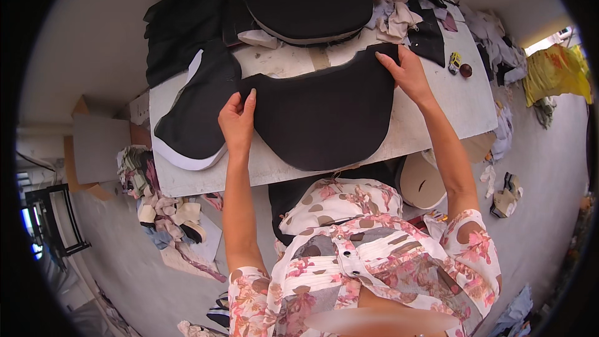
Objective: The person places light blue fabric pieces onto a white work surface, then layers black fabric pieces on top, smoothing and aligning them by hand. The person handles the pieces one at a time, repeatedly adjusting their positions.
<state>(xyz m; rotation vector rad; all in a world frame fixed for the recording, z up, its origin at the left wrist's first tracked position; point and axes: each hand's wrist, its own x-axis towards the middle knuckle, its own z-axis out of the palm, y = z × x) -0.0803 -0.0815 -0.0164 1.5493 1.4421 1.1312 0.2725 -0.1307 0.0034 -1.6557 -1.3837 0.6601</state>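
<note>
Here, our left hand (238, 123) pinches the left upper corner of a broad, black, half-moon-shaped fabric piece (324, 115), the thumb lying along its edge. Our right hand (405, 75) pinches the opposite upper corner, its thumb over the upper face and its fingers mostly hidden behind. Between both hands we hold the piece spread flat, its notched straighter edge away from us and its rounded edge toward us, over the near middle of a pale, worn, flat-topped table (471, 109); we cannot tell how much of its underside touches the surface. Just left of it we see a curved black fabric piece (199, 118) lying on a white, similarly curved sheet (187, 159) that shows along its border. Beyond our piece sits a thick, black, half-moon-shaped stack (312, 3), with dark folded cloth (181, 43) to its left and crumpled pale fabric scraps (399, 22) to its right. Near the table's right side, a small yellow-and-black toy car (455, 62) stands just beside a dark reddish ball (466, 70). Farther right hangs a bright yellow plastic bag (555, 75).
</note>
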